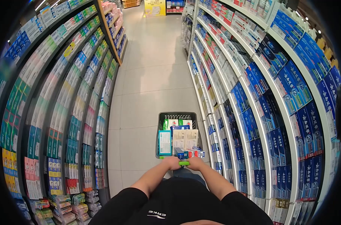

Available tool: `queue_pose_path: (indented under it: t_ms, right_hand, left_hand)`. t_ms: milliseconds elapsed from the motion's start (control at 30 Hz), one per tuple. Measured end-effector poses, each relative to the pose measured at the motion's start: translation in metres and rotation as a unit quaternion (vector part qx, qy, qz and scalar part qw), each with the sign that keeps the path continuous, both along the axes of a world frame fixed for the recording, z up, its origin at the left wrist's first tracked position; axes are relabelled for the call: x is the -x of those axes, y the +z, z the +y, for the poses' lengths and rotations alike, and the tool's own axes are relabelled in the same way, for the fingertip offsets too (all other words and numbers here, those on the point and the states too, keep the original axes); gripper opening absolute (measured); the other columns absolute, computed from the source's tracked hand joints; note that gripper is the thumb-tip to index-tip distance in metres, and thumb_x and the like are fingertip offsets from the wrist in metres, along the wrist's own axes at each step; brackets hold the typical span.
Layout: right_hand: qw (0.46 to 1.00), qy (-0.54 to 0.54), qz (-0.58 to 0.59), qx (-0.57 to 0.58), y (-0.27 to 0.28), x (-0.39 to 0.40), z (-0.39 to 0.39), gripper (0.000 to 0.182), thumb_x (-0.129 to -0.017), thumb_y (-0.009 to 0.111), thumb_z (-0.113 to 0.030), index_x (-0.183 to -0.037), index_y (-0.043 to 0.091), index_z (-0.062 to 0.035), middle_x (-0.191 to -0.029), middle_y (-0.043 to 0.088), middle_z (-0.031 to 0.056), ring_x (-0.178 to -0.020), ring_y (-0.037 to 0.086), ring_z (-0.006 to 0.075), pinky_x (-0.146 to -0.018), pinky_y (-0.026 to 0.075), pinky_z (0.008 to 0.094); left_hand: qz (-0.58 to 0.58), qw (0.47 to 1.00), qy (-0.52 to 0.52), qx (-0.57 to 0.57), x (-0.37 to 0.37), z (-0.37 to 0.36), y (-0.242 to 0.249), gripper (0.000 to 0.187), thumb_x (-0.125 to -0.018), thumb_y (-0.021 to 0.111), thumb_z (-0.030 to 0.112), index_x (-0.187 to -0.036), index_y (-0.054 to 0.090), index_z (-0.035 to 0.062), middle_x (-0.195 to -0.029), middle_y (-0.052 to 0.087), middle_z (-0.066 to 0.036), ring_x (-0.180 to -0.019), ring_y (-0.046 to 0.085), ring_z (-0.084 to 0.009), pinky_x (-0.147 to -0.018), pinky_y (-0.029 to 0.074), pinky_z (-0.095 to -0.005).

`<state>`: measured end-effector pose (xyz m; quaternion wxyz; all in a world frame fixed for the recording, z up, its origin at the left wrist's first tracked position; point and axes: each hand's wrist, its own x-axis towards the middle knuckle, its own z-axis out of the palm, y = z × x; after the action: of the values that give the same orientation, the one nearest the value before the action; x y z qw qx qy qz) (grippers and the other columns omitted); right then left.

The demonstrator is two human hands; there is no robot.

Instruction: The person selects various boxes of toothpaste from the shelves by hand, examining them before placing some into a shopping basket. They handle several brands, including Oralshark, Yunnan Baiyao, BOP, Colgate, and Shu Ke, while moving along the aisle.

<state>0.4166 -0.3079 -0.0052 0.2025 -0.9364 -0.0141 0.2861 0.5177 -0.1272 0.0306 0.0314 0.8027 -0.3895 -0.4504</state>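
My left hand (172, 163) and my right hand (195, 163) are wrapped side by side round the green handle (184, 163) of a dark shopping basket cart (199, 140). Inside the basket stand a teal-edged box (165, 143) at the left and beige boxes (185, 138) beside it. Green-and-white packs (172, 122) lie toward its far end, with a dark blue pack (180, 128) between. Several small toothpaste-like boxes (182, 153) lie at the near end, close to my hands.
Shelves of boxed goods (59, 93) line the left side, and white shelves with blue boxes (264, 108) the right, close to the cart. Between them the tiled floor (148, 82) runs ahead to a yellow display (155, 8). Pink packs (109, 11) fill a far-left shelf.
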Motion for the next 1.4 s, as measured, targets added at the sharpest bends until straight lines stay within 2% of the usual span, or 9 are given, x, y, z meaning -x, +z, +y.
queue_pose_path:
  t_ms: [333,500,600,700,800,900,1100,1200,1400]
  right_hand:
    - [0.999,0.003,-0.009,-0.042,-0.013,0.058,0.022,0.038,-0.088,0.068,-0.047,-0.099,0.069,-0.0114,-0.096,0.072,0.0165,-0.093,0.069,0.0381,-0.081,0.054,0.0494]
    - [0.994,0.037,-0.011,-0.098,-0.016,0.090,0.026,0.037,-0.091,0.066,-0.044,-0.106,0.063,-0.0102,-0.098,0.070,0.0188,-0.093,0.068,0.0391,-0.081,0.053,0.0491]
    - [0.990,0.052,-0.032,-0.130,-0.015,0.110,0.024,0.036,-0.093,0.065,-0.043,-0.106,0.062,-0.0094,-0.097,0.069,0.0194,-0.094,0.067,0.0398,-0.082,0.052,0.0494]
    - [0.987,0.072,-0.059,-0.131,-0.009,0.130,0.019,0.034,-0.093,0.065,-0.039,-0.107,0.060,-0.0084,-0.097,0.068,0.0201,-0.095,0.066,0.0399,-0.082,0.051,0.0501]
    - [0.984,0.085,-0.093,-0.125,-0.013,0.152,0.011,0.031,-0.090,0.067,-0.035,-0.105,0.061,-0.0091,-0.094,0.068,0.0198,-0.093,0.067,0.0397,-0.081,0.052,0.0506]
    - [0.979,0.090,-0.135,-0.125,-0.017,0.173,-0.002,0.026,-0.084,0.069,-0.029,-0.101,0.064,-0.0097,-0.089,0.069,0.0178,-0.088,0.068,0.0390,-0.078,0.053,0.0509]
    - [0.986,0.105,-0.116,-0.053,-0.009,0.208,-0.023,0.020,-0.080,0.068,-0.020,-0.098,0.068,-0.0107,-0.093,0.071,0.0164,-0.091,0.069,0.0356,-0.081,0.054,0.0494]
    - [0.988,0.118,-0.096,0.000,-0.009,0.227,-0.033,0.019,-0.082,0.066,-0.018,-0.099,0.070,-0.0125,-0.096,0.072,0.0143,-0.093,0.070,0.0338,-0.083,0.055,0.0479]
    - [0.985,0.140,-0.038,0.093,-0.015,0.266,-0.037,0.023,-0.086,0.061,-0.021,-0.104,0.075,-0.0193,-0.099,0.074,0.0115,-0.095,0.072,0.0323,-0.082,0.058,0.0464]
  left_hand:
    - [-0.032,0.998,-0.029,0.046,0.050,0.037,-0.001,0.040,-0.083,0.062,0.040,-0.108,0.074,0.0101,-0.108,0.073,-0.016,-0.103,0.070,-0.0340,-0.090,0.055,-0.0463]
    - [-0.078,0.992,0.012,0.097,0.091,0.059,-0.012,0.035,-0.083,0.063,0.041,-0.099,0.072,0.0105,-0.098,0.074,-0.017,-0.093,0.071,-0.0352,-0.083,0.056,-0.0493]
    - [-0.107,0.990,0.037,0.081,0.119,0.061,-0.003,0.033,-0.083,0.063,0.039,-0.097,0.071,0.0106,-0.095,0.073,-0.018,-0.090,0.072,-0.0347,-0.079,0.057,-0.0507]
    - [-0.145,0.982,0.090,0.077,0.158,0.057,0.002,0.024,-0.083,0.065,0.030,-0.097,0.068,0.0108,-0.093,0.072,-0.016,-0.094,0.069,-0.0340,-0.083,0.054,-0.0501]
    - [-0.370,0.885,0.142,0.243,0.213,0.063,-0.024,0.018,-0.082,0.065,0.020,-0.096,0.064,0.0096,-0.096,0.068,-0.012,-0.101,0.064,-0.0335,-0.088,0.049,-0.0483]
    - [-0.371,0.871,0.235,0.220,0.263,0.056,-0.030,0.023,-0.081,0.066,0.014,-0.103,0.061,0.0087,-0.100,0.063,-0.011,-0.105,0.059,-0.0331,-0.092,0.044,-0.0466]
    - [-0.192,0.934,0.230,0.197,0.332,0.067,-0.019,0.057,-0.081,0.068,0.012,-0.136,0.050,0.0109,-0.119,0.062,-0.016,-0.117,0.058,-0.0345,-0.099,0.045,-0.0473]
    - [-0.142,0.936,0.225,0.231,0.360,0.067,-0.029,0.064,-0.084,0.067,0.014,-0.144,0.045,0.0127,-0.130,0.059,-0.018,-0.125,0.055,-0.0348,-0.104,0.044,-0.0480]
    - [-0.052,0.941,0.198,0.268,0.392,0.071,-0.063,0.066,-0.086,0.069,0.019,-0.146,0.044,0.0107,-0.137,0.056,-0.020,-0.128,0.051,-0.0390,-0.109,0.042,-0.0477]
